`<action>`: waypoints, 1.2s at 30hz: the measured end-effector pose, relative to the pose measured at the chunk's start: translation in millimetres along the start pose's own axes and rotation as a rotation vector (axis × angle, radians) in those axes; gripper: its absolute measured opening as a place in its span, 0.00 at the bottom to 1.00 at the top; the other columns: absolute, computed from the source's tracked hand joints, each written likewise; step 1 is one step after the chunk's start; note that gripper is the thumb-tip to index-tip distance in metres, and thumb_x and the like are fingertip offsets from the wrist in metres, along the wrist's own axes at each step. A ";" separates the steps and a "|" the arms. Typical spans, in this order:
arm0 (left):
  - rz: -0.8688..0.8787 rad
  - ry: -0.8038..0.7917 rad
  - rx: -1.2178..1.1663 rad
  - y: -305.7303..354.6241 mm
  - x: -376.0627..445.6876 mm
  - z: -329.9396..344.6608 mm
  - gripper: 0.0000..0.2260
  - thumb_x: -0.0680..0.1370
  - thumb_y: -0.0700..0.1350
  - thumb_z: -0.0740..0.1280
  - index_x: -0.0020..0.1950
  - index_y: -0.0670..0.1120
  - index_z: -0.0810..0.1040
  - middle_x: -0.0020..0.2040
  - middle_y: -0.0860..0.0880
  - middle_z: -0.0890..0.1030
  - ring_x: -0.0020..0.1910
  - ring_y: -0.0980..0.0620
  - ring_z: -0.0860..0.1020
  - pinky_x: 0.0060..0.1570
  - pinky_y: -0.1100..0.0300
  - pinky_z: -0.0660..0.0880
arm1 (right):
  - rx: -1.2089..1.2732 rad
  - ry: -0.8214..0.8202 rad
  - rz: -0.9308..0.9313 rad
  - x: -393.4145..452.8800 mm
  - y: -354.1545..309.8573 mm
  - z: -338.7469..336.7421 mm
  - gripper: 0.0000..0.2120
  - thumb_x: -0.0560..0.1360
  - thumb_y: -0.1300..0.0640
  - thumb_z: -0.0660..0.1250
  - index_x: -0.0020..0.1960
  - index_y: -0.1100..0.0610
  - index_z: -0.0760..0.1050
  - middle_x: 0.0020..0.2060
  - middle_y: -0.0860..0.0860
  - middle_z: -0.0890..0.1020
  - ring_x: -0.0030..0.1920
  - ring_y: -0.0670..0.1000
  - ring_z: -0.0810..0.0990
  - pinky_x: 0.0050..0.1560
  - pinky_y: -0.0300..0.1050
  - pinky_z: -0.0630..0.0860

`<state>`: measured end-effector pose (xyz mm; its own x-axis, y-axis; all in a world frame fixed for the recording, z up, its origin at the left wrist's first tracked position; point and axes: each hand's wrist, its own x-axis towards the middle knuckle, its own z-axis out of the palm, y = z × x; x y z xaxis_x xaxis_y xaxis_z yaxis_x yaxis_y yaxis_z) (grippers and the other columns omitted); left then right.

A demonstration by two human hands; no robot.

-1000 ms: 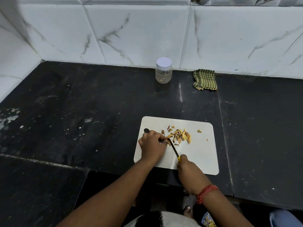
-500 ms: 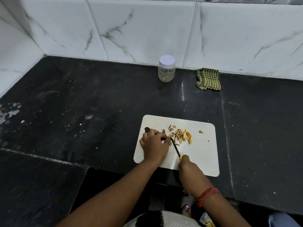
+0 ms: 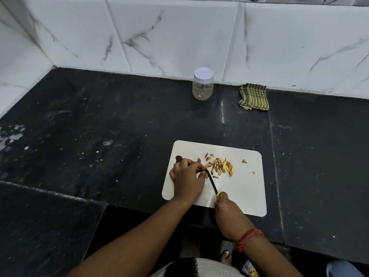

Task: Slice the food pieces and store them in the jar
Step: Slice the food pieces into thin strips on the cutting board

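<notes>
Little had moved since the earlier frame: both hands stayed at the board (image 3: 247, 198). Left hand (image 3: 186, 179) pinched a piece, mostly hidden under its fingers, against the knife (image 3: 211, 181) blade. Right hand (image 3: 226, 208) gripped the yellow handle, nearly all covered. Slices (image 3: 221, 166) lay heaped just beyond. Lidded jar (image 3: 203, 83) stood by the wall, a cloth (image 3: 254, 96) nearby.

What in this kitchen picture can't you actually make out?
- The piece under the left hand: head view, its curled fingers cover it.
- The knife handle: the right hand wraps it; only a yellow tip shows.
- What the slices are: too small to tell.
- The jar contents: small bits at the bottom behind cloudy plastic.
- The board hole: partly under the left hand.
</notes>
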<state>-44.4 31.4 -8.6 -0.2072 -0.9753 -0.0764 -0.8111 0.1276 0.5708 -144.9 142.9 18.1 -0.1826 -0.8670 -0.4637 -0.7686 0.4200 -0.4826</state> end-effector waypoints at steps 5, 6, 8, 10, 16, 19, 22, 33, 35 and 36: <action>0.053 0.022 0.029 -4.6 -5.0 3.4 0.07 0.77 0.54 0.70 0.53 0.57 0.83 0.57 0.55 0.75 0.60 0.52 0.68 0.66 0.53 0.62 | -0.014 -0.029 0.031 1.1 -2.6 1.5 0.10 0.75 0.70 0.54 0.49 0.57 0.59 0.31 0.48 0.68 0.29 0.46 0.68 0.28 0.39 0.63; 0.051 0.028 0.029 -4.3 -4.8 3.6 0.07 0.76 0.54 0.70 0.53 0.57 0.83 0.57 0.55 0.75 0.60 0.51 0.69 0.65 0.52 0.63 | -0.016 -0.033 0.039 0.7 -2.9 1.2 0.10 0.75 0.70 0.54 0.49 0.57 0.58 0.31 0.48 0.68 0.29 0.47 0.68 0.31 0.41 0.65; 0.050 0.038 0.035 -3.2 -4.4 3.9 0.06 0.76 0.53 0.71 0.51 0.56 0.83 0.56 0.55 0.75 0.60 0.50 0.69 0.65 0.52 0.63 | -0.025 -0.036 0.050 -0.5 -3.7 -0.1 0.10 0.75 0.70 0.54 0.51 0.57 0.59 0.32 0.48 0.69 0.29 0.46 0.68 0.34 0.42 0.66; 0.050 0.043 0.041 -2.6 -4.8 4.1 0.05 0.76 0.52 0.71 0.51 0.55 0.83 0.56 0.54 0.75 0.60 0.50 0.70 0.65 0.52 0.63 | -0.045 -0.036 0.046 -1.7 -5.4 -0.9 0.11 0.75 0.70 0.55 0.54 0.59 0.61 0.33 0.48 0.70 0.29 0.45 0.68 0.31 0.40 0.65; 0.026 0.027 0.048 -0.2 -7.0 4.3 0.06 0.76 0.53 0.69 0.51 0.55 0.82 0.58 0.55 0.74 0.61 0.51 0.68 0.66 0.52 0.62 | -0.054 -0.045 0.026 -7.1 -7.9 0.5 0.12 0.74 0.71 0.54 0.54 0.59 0.61 0.33 0.48 0.70 0.29 0.45 0.68 0.29 0.38 0.63; 0.026 0.039 0.040 -0.4 -7.1 5.2 0.05 0.76 0.52 0.70 0.50 0.55 0.82 0.57 0.55 0.74 0.60 0.50 0.69 0.66 0.52 0.62 | -0.054 -0.053 0.030 -13.0 -5.2 0.4 0.11 0.75 0.71 0.54 0.52 0.58 0.60 0.33 0.48 0.71 0.29 0.47 0.69 0.28 0.39 0.63; 0.017 0.023 0.041 -0.3 -7.4 4.7 0.05 0.77 0.53 0.69 0.52 0.56 0.82 0.58 0.55 0.74 0.61 0.51 0.68 0.66 0.53 0.62 | -0.072 -0.066 0.039 -16.6 -2.0 -1.4 0.11 0.75 0.71 0.53 0.50 0.57 0.58 0.32 0.48 0.69 0.29 0.46 0.68 0.27 0.37 0.60; 0.053 0.031 0.047 0.2 -8.4 3.9 0.05 0.77 0.51 0.70 0.51 0.56 0.83 0.56 0.54 0.74 0.59 0.51 0.68 0.66 0.51 0.64 | -0.106 -0.094 0.041 -33.6 11.0 -17.0 0.09 0.76 0.68 0.55 0.51 0.57 0.59 0.36 0.50 0.73 0.34 0.51 0.73 0.32 0.43 0.64; 0.103 0.069 0.074 0.7 -7.5 4.5 0.04 0.76 0.50 0.71 0.50 0.56 0.83 0.54 0.54 0.74 0.57 0.50 0.69 0.62 0.50 0.65 | -0.032 -0.037 0.057 -30.6 14.0 -22.8 0.07 0.77 0.67 0.53 0.49 0.56 0.59 0.33 0.47 0.69 0.31 0.49 0.68 0.31 0.42 0.63; 0.127 0.080 0.093 1.3 -6.5 4.8 0.04 0.76 0.51 0.71 0.50 0.56 0.84 0.54 0.54 0.74 0.57 0.51 0.69 0.60 0.50 0.65 | -0.015 -0.013 0.058 -27.4 14.4 -25.6 0.06 0.78 0.66 0.53 0.49 0.56 0.59 0.32 0.47 0.68 0.31 0.49 0.68 0.33 0.43 0.64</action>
<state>-46.7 38.8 -11.3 -0.2699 -0.9611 0.0589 -0.8291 0.2631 0.4934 -166.6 165.9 42.9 -0.2192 -0.8379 -0.4998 -0.7661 0.4650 -0.4437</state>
